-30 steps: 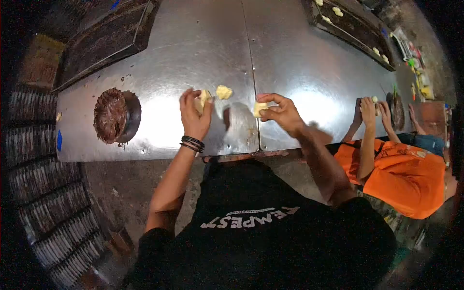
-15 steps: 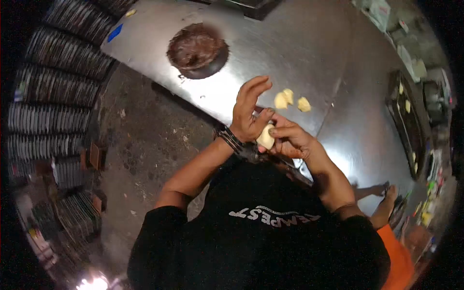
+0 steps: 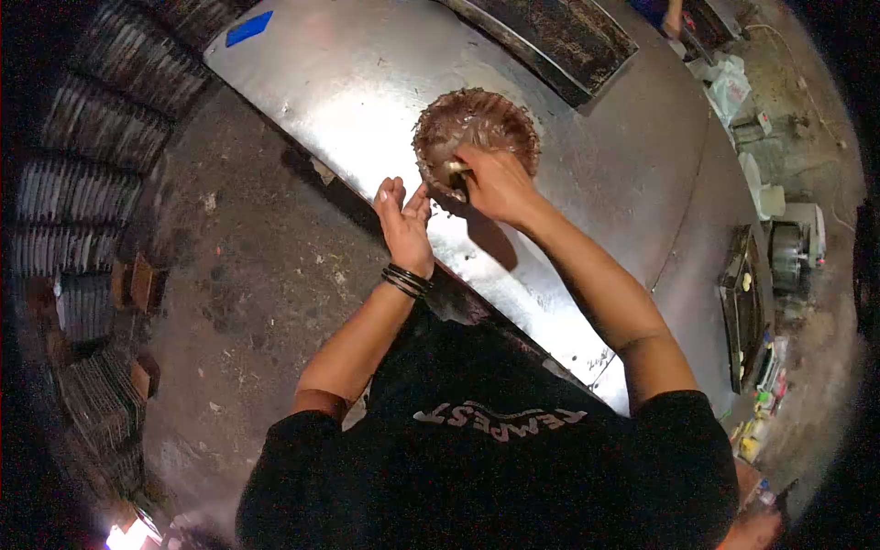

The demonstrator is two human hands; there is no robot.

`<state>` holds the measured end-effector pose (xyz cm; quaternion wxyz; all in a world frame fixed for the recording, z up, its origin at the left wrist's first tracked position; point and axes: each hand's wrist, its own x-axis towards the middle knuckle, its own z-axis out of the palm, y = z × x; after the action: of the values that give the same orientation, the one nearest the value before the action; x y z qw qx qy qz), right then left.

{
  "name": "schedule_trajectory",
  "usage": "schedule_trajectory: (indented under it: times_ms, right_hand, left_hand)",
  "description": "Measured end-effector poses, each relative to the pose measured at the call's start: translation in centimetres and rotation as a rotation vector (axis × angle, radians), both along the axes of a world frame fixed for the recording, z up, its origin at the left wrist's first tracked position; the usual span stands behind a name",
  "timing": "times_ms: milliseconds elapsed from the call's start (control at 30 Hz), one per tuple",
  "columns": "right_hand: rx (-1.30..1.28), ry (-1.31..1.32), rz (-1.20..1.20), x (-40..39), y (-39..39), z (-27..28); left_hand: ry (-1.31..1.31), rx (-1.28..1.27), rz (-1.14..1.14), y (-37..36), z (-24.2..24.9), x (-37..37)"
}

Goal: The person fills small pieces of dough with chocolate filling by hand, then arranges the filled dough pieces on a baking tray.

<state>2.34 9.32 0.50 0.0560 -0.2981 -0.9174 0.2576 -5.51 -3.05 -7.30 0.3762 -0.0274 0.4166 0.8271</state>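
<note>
One open left hand (image 3: 404,229) over table (image 3: 367,115) edge; right hand (image 3: 497,181) pinching apparent dough (image 3: 456,168) at bowl (image 3: 486,108) rim.

Showing "TEMPEST" in pale capital lettering (image 3: 501,429) across the front of the black shirt (image 3: 486,486). Also carrying a smaller line (image 3: 492,409) close beside that word, appearing too small and blurred to read.
</note>
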Motion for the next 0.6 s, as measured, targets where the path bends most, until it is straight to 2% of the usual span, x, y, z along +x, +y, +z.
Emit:
schedule_trajectory:
  times_ms: [67, 167, 200, 300, 367, 433, 500, 567, 600]
  right_hand:
    - [-0.004, -0.059, -0.03, -1.3, -0.1, -1.0]
    - [-0.178, -0.028, -0.056, -1.8, 0.5, -1.6]
    - [-0.308, -0.114, 0.01, -1.5, 2.2, -1.3]
    - [-1.002, 0.12, -0.255, -0.1, 3.3, -0.5]
    - [-1.26, 0.284, -0.288, 1.1, 3.1, 0.8]
    - [-1.513, 0.565, -0.347, 2.5, 2.4, 1.4]
    - [-1.694, 0.769, -0.262, 4.6, 2.0, 1.0]
    - [-1.819, 0.939, -0.197, 6.7, 0.2, 2.3]
    - [-1.911, 0.993, -0.077, 8.5, -0.1, 1.5]
  left_hand:
    - [-0.02, 0.017, -0.041, 0.8, 0.1, -0.4]
    - [-0.035, 0.039, -0.099, 0.9, 0.5, -0.5]
    - [-0.029, 0.049, -0.124, 0.5, 0.5, -0.7]
    - [-0.052, 0.081, -0.171, 0.1, 0.5, -1.1]
    - [-0.049, 0.063, -0.194, 0.4, 0.6, -1.6]
    - [0.292, -0.237, -0.228, 0.1, 1.1, -2.3]
    - [0.689, -0.195, -0.141, 0.2, 3.9, -2.0]
    - [0.684, -0.039, -0.351, 0.4, 7.1, -0.5]
    - [0.588, 0.056, -0.532, 0.8, 7.6, 0.6]
